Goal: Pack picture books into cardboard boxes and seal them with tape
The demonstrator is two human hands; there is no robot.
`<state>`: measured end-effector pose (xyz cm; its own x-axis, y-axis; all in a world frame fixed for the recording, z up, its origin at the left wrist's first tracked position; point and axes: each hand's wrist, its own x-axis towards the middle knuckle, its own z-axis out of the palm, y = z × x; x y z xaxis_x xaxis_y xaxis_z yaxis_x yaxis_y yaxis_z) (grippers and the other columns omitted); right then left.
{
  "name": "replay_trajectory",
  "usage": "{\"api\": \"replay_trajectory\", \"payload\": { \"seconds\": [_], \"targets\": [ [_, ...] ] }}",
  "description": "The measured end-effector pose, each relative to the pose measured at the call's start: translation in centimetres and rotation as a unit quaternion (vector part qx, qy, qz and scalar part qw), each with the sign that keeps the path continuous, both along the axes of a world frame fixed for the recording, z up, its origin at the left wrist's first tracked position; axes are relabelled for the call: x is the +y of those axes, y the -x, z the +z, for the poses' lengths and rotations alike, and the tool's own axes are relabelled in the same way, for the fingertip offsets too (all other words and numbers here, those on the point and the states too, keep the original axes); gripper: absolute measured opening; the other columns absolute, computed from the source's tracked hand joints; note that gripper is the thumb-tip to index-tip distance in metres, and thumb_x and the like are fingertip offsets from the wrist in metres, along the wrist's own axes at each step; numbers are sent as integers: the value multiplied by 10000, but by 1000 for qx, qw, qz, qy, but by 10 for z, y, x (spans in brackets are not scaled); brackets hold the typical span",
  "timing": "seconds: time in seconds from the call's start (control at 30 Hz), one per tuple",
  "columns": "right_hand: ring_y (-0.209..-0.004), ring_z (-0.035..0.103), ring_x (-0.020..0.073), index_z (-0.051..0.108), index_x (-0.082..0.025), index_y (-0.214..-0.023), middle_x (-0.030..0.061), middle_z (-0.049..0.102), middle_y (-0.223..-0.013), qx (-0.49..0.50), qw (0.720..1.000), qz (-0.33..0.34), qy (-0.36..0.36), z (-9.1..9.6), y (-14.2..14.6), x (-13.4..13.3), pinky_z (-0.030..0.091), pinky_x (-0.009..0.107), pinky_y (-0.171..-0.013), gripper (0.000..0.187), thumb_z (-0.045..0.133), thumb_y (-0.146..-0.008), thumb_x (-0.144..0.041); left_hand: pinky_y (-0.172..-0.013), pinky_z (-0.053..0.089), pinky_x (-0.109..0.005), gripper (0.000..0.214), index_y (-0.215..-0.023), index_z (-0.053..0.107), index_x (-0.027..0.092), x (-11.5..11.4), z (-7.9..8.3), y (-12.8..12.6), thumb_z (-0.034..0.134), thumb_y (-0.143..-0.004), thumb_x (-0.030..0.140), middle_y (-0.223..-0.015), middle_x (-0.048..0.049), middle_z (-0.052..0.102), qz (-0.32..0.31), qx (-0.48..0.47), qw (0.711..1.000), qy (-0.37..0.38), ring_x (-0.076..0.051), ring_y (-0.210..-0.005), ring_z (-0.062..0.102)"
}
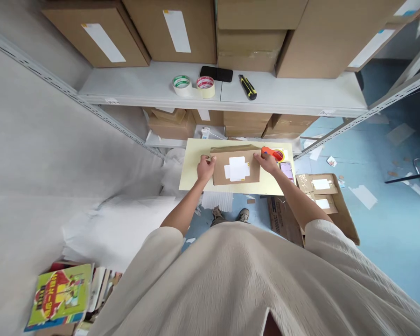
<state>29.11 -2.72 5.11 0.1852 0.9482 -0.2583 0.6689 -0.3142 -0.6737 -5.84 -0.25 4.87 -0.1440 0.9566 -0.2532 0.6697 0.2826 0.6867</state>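
Field position: the hands are well apart, one at each end of a brown box [238, 153] above a pale table [196, 151]. The left hand [206, 168] pinches the box's left edge; the right hand [266, 161] has the upper right corner, thumb on the near face (far fingertips partly hidden). Whether the box's underside bears on the table cannot be told from this angle.

Main risk, in this observer's judgement: the right side is crowded. An orange tape cutter [266, 150] sits just beyond the right knuckles, and a lit phone [286, 171] lies just beside that forearm — a turn or slide of the box that way could knock either one toward the table's edge.

Second: the grip sits high on the ends. Should one pinch slip, the box could tip toward the wearer, its lower edge being near the table's front rim.

Third: the white labels [237, 169] on the near face could scuff or lift if dragged against something.
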Motion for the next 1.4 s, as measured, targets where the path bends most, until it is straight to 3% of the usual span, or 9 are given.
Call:
{"api": "replay_trajectory", "payload": {
  "seconds": [0.2, 0.47, 0.8, 0.9, 1.0, 1.07, 1.13, 1.27, 1.4],
  "targets": [
    [-794, 584, 237, 549, -264, -847, 58, 650, -828, 98, 995, 15, -12, -17, 26, 9, 516, 356, -731, 514, 633, -955, -759, -935, 514, -358, 279, -1186, 608, 265, 44, -8, -4, 593, -1131, 538, -1159, -114, 825, 27, 26, 999, 20, -320, -1164, 768],
    [-929, 654, 279, 630, -249, -956, 139, 772, -1070, 62, 998, 11, -27, -39, 35, 10, 550, 374, -857, 274, 584, -967, -519, -979, 519, -388, 323, -1238, 590, 253, 58, -18, 5, 565, -1138, 559, -1221, -149, 816, 3, 82, 996, 32, -355, -1233, 745],
    [-868, 640, 258, 637, -252, -810, 104, 766, -954, 35, 995, 37, 84, -46, 32, -5, 496, 350, -780, 354, 662, -995, -552, -1004, 534, -403, 333, -1168, 654, 229, 46, -31, 11, 554, -1146, 545, -1275, -194, 814, -55, 157, 980, 112, -368, -1276, 749],
    [-907, 672, 263, 717, -241, -876, 105, 794, -1017, 80, 989, 62, 109, -51, 24, -15, 525, 348, -798, 413, 662, -1000, -631, -1024, 545, -439, 370, -1239, 675, 217, 40, -30, 14, 558, -1136, 553, -1298, -215, 804, -73, 178, 973, 129, -391, -1285, 744],
    [-1015, 728, 281, 800, -219, -1072, 128, 822, -1156, 101, 987, 68, 109, -56, 7, -18, 562, 357, -891, 461, 592, -1049, -630, -1124, 521, -526, 381, -1395, 650, 191, 34, -23, 7, 561, -1124, 445, -1441, -255, 735, -95, 218, 970, 58, -427, -1404, 667],
    [-1137, 738, 308, 804, -190, -1243, 165, 813, -1274, 57, 993, 46, 94, -60, -9, -14, 564, 381, -994, 484, 572, -1068, -577, -1214, 473, -567, 418, -1482, 625, 184, 25, -19, -5, 563, -1101, 345, -1569, -255, 653, -147, 226, 962, -33, -423, -1518, 572],
    [-1267, 706, 348, 767, -151, -1385, 213, 762, -1412, -15, 996, 20, 84, -64, -27, -6, 547, 423, -1087, 518, 577, -1066, -513, -1278, 436, -568, 482, -1543, 617, 199, 11, -18, -22, 588, -1081, 333, -1648, -218, 600, -248, 197, 944, -88, -398, -1577, 515],
    [-1466, 559, 440, 666, -147, -1559, 262, 605, -1612, -140, 985, 0, 101, -76, -61, 10, 467, 553, -1210, 590, 596, -1037, -413, -1406, 292, -562, 818, -1725, 497, 295, -32, -27, -51, 760, -996, 557, -1850, -118, 407, -457, 163, 872, -70, -381, -1713, 361],
    [-1547, 444, 481, 586, -210, -1633, 261, 536, -1666, -182, 975, 13, 127, -96, -85, 24, 365, 694, -1236, 644, 594, -1015, -388, -1457, 46, -614, 1095, -1840, 311, 249, -61, -42, -58, 791, -954, 677, -1941, -150, 170, -501, 195, 841, -66, -394, -1806, 112]
  ]
}}
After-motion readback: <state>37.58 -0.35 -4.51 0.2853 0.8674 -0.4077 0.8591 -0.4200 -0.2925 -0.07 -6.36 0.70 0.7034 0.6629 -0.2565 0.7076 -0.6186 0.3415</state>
